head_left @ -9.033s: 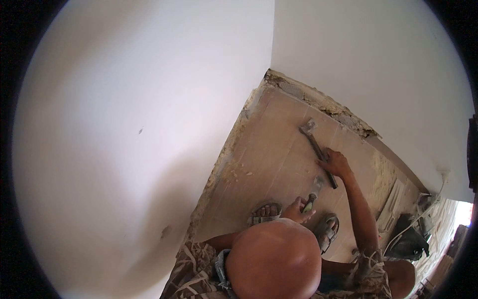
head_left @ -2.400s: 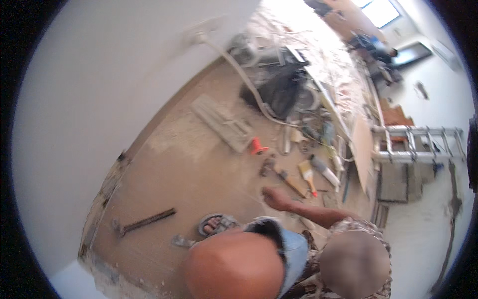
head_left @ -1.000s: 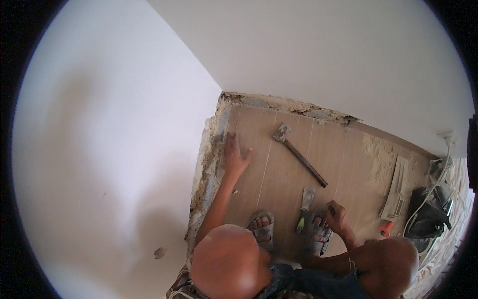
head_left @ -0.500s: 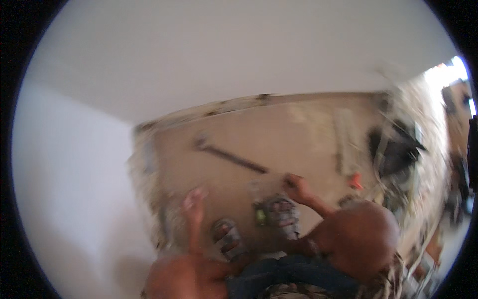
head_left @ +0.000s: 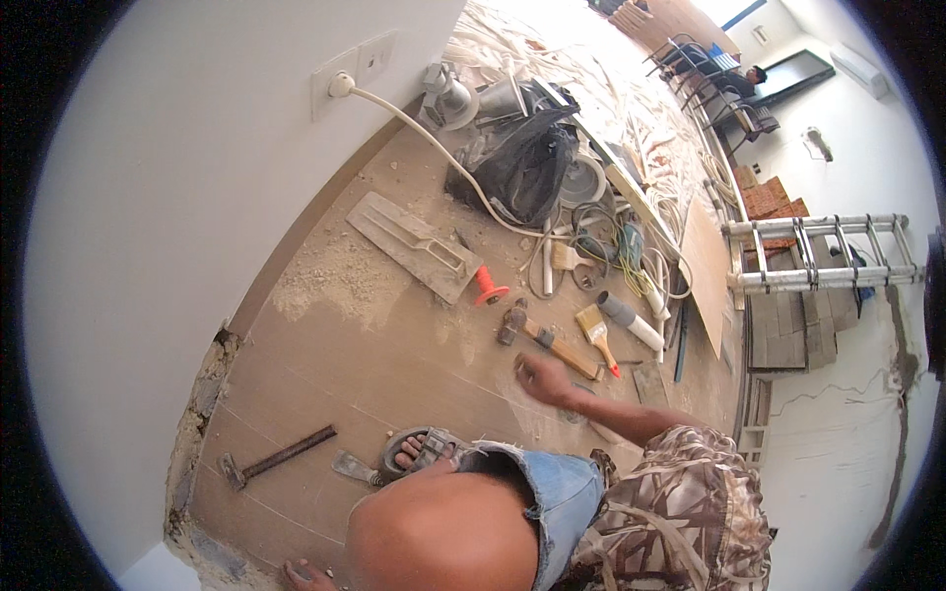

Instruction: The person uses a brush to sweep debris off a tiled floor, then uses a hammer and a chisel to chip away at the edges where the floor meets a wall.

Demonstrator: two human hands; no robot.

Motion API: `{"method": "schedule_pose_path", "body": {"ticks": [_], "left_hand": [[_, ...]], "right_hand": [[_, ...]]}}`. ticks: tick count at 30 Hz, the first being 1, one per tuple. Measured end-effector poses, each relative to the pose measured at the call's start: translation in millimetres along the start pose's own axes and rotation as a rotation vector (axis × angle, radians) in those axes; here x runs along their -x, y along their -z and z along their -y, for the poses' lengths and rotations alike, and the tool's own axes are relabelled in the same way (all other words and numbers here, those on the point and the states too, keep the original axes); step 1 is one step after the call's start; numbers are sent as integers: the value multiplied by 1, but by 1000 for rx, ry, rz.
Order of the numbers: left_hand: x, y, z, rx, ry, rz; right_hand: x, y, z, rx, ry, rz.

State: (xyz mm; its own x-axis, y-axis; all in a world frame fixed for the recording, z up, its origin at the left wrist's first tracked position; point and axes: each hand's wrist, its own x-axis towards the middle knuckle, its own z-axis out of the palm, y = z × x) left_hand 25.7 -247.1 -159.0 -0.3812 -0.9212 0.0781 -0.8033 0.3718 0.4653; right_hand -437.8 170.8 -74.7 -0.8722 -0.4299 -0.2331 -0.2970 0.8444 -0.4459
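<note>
My right hand [head_left: 542, 379] is over the floor with loosely curled fingers and nothing visible in it. Just beyond it lies a wooden-handled hammer [head_left: 562, 352], apart from the fingers. My left hand [head_left: 309, 576] shows only in part at the lower edge, low by the floor, fingers somewhat apart; my bent knee is beside it. A second hammer [head_left: 281, 458] with a dark handle lies at the left. A putty knife [head_left: 355, 467] lies against my sandal. Past the wooden-handled hammer are a brush [head_left: 596, 335], an orange hand guard [head_left: 486, 286] and a long plastering float [head_left: 404, 241].
A white cord [head_left: 434, 143] runs from the wall socket across the tools. A black bag [head_left: 522, 163], power tools [head_left: 621, 241] and a grey-white tube [head_left: 631, 320] crowd the far side. Rubble lines the chipped wall base [head_left: 202, 404]. A ladder [head_left: 818, 256] and a seated person [head_left: 734, 84] are farther right.
My view has swung to the right, bringing the tools and room into sight. My left hand has slipped mostly out of view; my right hand is now close to the wooden-handled hammer.
</note>
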Motion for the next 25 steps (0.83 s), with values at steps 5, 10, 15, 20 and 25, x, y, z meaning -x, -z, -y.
{"method": "schedule_pose_path", "body": {"ticks": [5, 10, 15, 20, 25], "left_hand": [[20, 10, -24, 92, 96, 357], [41, 11, -20, 201, 197, 525], [54, 55, -42, 211, 275, 535], [36, 81, -88, 232, 280, 436], [51, 54, -123, 387, 277, 512]], "right_hand": [[-71, 40, -47, 23, -91, -279], [-169, 77, -129, 663, -106, -488], [-206, 105, -214, 604, -244, -170], [-161, 85, -184, 467, -115, -246], [-156, 109, -190, 355, -155, -232]]}}
